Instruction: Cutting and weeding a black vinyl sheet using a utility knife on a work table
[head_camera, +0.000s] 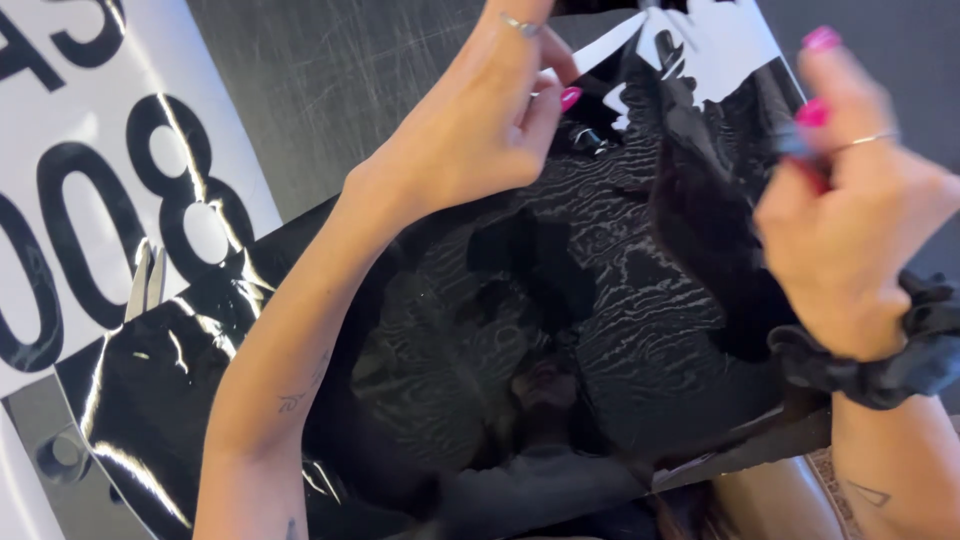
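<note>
A large glossy black vinyl sheet (620, 300) lies across the dark table, with white backing (720, 40) bared at its far edge. My left hand (480, 120) pinches the sheet near that far edge, a ring on one finger. My right hand (850, 200), blurred, grips a small red-handled tool (805, 150) against the black sheet beside the white backing. A black scrunchie sits on my right wrist.
A white sheet with big black cut characters (90, 200) lies at the left. Metal tweezers (145, 285) rest on it at the black sheet's edge. The scratched dark table top (340, 70) shows at the far side.
</note>
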